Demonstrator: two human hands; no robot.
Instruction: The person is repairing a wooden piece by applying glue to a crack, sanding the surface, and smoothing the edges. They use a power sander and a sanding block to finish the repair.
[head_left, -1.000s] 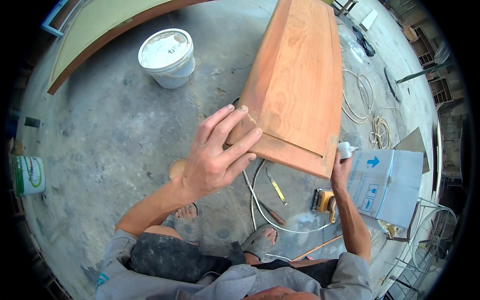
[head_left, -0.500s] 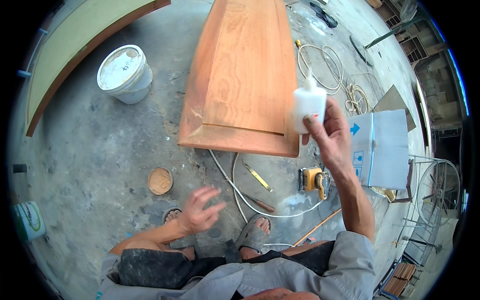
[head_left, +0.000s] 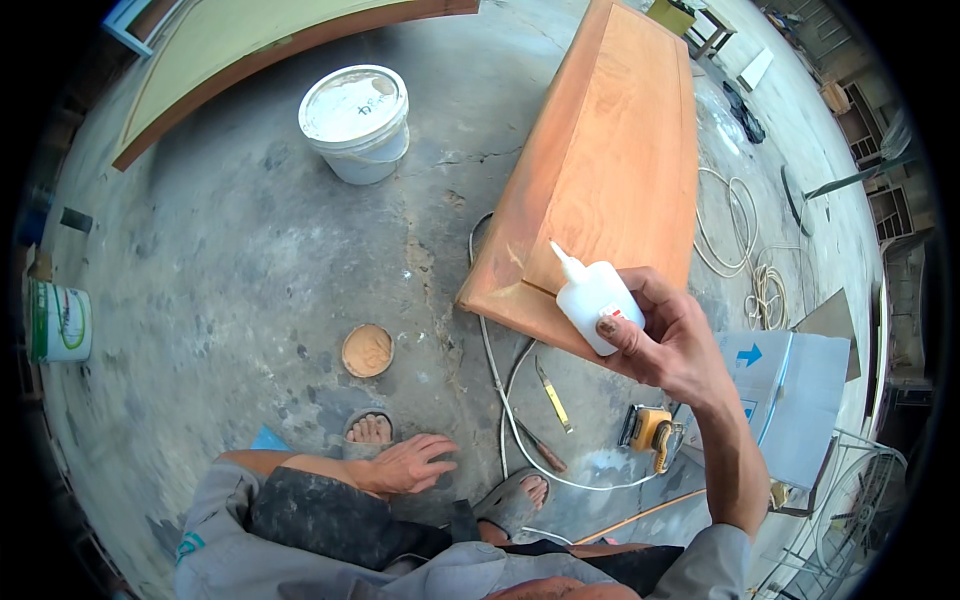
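Observation:
My right hand [head_left: 665, 335] grips a white squeeze bottle [head_left: 598, 300], its thin nozzle pointing up and to the left. The bottle is tilted and hangs over the near end of a long wooden panel [head_left: 610, 170] with a framed, reddish-brown face. Low over my leg, my left hand [head_left: 412, 463] has its fingers loosely spread with nothing in them. Ahead of that hand, a round tub of tan paste [head_left: 368, 350] stands on the floor. A yellow utility knife [head_left: 552, 397] and a wood-handled tool [head_left: 540, 447] lie in front of my right foot.
A lidded white bucket [head_left: 355, 125] stands left of the panel, below a curved-looking pale board [head_left: 270, 45]. At the right are a yellow electric sander [head_left: 650, 435] with its cord, a cardboard box [head_left: 780, 385] and coiled cable [head_left: 765, 295]. A green-white pail [head_left: 62, 322] sits far left.
The view has turned left, so the floor things appear shifted right. The bottle has gone from upright to tilted left. My left hand has dropped toward my leg.

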